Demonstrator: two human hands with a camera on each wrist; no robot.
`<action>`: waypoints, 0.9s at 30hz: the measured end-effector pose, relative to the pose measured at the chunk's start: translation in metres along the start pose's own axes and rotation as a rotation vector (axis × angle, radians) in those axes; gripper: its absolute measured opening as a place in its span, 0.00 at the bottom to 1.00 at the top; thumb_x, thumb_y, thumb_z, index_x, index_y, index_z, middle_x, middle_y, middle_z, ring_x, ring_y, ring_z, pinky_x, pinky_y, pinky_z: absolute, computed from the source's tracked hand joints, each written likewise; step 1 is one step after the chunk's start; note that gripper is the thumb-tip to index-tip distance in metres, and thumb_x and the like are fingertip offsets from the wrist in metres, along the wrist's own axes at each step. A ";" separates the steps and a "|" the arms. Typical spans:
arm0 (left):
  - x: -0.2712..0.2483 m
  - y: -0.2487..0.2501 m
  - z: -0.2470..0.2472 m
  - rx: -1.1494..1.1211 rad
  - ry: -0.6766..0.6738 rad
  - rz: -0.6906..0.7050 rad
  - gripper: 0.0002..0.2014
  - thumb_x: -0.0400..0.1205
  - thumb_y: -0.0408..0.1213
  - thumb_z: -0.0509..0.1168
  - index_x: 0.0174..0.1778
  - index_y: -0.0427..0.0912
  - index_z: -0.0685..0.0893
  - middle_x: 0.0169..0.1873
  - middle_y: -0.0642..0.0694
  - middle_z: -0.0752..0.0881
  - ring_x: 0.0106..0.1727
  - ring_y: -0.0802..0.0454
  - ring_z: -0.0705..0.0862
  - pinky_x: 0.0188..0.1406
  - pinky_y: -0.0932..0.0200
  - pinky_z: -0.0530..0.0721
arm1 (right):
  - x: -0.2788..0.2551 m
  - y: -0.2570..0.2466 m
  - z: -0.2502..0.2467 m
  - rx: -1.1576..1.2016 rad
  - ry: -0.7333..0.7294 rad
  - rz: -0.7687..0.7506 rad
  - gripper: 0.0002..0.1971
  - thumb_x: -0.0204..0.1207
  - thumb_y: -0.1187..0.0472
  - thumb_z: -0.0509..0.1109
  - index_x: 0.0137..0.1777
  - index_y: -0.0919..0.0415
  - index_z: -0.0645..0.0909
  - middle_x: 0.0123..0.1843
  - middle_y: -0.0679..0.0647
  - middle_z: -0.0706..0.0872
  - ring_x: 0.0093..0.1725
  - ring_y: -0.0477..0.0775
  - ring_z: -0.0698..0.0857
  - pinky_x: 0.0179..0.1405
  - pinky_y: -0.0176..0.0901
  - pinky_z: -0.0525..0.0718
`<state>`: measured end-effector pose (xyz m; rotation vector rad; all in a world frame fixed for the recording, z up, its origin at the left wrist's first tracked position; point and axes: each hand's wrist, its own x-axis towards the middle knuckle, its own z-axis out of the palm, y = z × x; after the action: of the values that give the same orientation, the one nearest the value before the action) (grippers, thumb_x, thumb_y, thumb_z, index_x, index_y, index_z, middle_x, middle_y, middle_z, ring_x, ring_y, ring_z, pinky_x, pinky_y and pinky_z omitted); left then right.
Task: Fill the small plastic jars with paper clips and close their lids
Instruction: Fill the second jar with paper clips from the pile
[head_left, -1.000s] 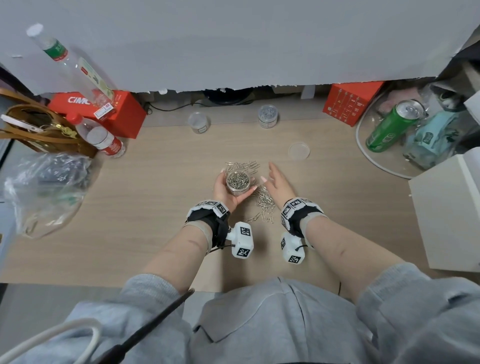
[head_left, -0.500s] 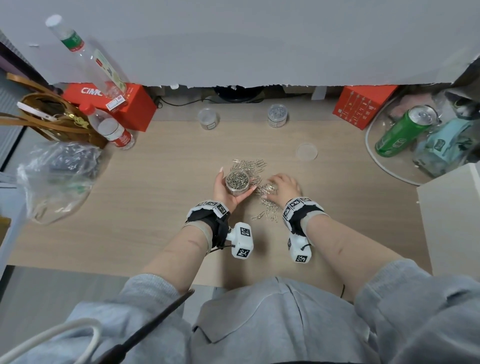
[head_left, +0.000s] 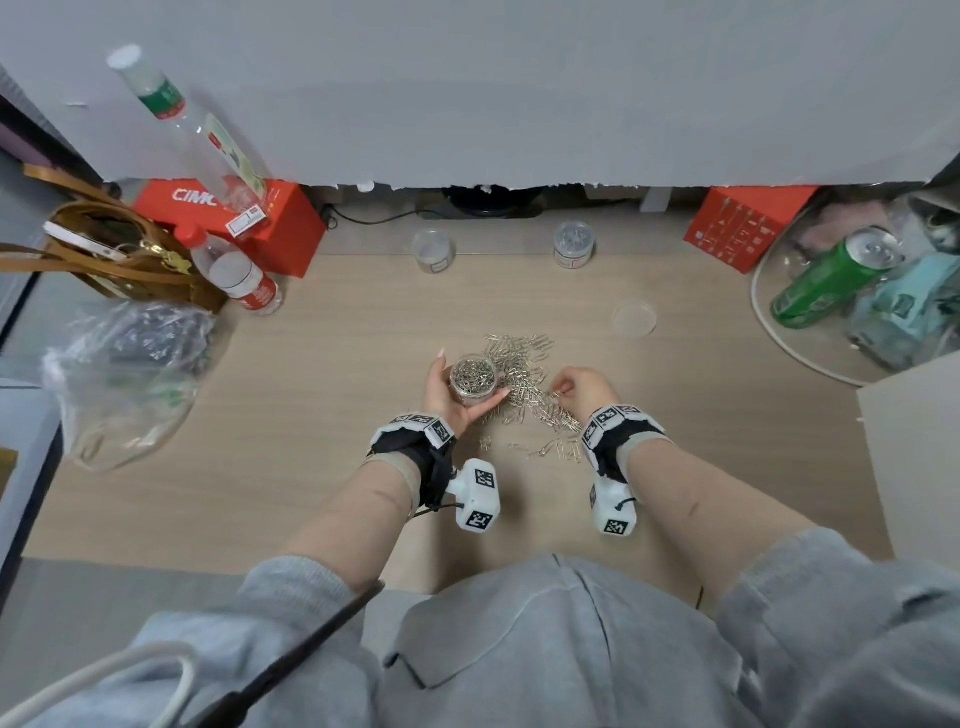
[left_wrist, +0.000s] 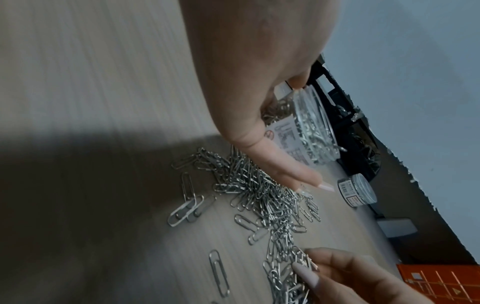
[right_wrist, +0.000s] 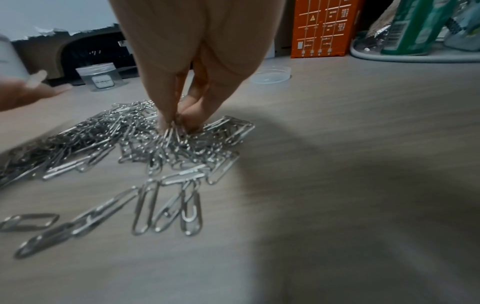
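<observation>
My left hand (head_left: 451, 395) grips a small clear jar (head_left: 472, 381) (left_wrist: 309, 127), lidless and nearly full of silver paper clips, just above the wooden desk (head_left: 322, 395). A loose heap of paper clips (head_left: 524, 374) (right_wrist: 145, 135) (left_wrist: 259, 195) lies right of it. My right hand (head_left: 576, 387) (right_wrist: 176, 123) reaches down into the heap and pinches a small bunch of clips. A loose clear lid (head_left: 634, 318) (right_wrist: 271, 75) lies to the far right. An empty lidded jar (head_left: 434, 251) (right_wrist: 100, 76) and a filled, closed jar (head_left: 573, 244) (left_wrist: 357, 192) stand at the back.
Red boxes (head_left: 249, 223) (head_left: 745, 228), two water bottles (head_left: 236, 278), a brown bag (head_left: 104, 254) and a crumpled plastic bag (head_left: 124, 374) crowd the left. A tray with a green can (head_left: 826, 280) sits right, beside a white box (head_left: 914, 457).
My right hand went from flat and open beside the jar to curled down on the heap, pinching clips. The left hand kept holding the jar in place.
</observation>
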<state>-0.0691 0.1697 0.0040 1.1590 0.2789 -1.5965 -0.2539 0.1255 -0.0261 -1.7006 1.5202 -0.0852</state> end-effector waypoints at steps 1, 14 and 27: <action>0.001 0.001 0.000 0.003 0.002 -0.009 0.19 0.83 0.53 0.58 0.54 0.38 0.75 0.53 0.33 0.82 0.47 0.33 0.84 0.31 0.35 0.87 | 0.000 -0.001 -0.001 0.021 -0.007 0.020 0.10 0.72 0.75 0.67 0.50 0.67 0.84 0.48 0.58 0.85 0.46 0.52 0.81 0.47 0.37 0.76; 0.013 0.015 0.005 0.086 0.002 -0.030 0.24 0.84 0.53 0.57 0.68 0.38 0.71 0.64 0.32 0.78 0.48 0.33 0.83 0.30 0.37 0.88 | 0.008 -0.037 -0.018 0.405 0.125 0.110 0.11 0.74 0.70 0.69 0.55 0.68 0.84 0.53 0.63 0.87 0.43 0.48 0.81 0.48 0.37 0.80; 0.013 0.010 0.016 0.166 -0.111 -0.039 0.22 0.85 0.53 0.52 0.58 0.37 0.76 0.51 0.34 0.84 0.48 0.38 0.85 0.35 0.44 0.89 | 0.005 -0.095 -0.010 0.299 -0.029 -0.210 0.14 0.71 0.75 0.67 0.55 0.64 0.85 0.52 0.61 0.88 0.51 0.50 0.84 0.59 0.39 0.81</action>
<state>-0.0680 0.1468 0.0053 1.1917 0.0984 -1.7377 -0.1829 0.1088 0.0356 -1.6042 1.2343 -0.3773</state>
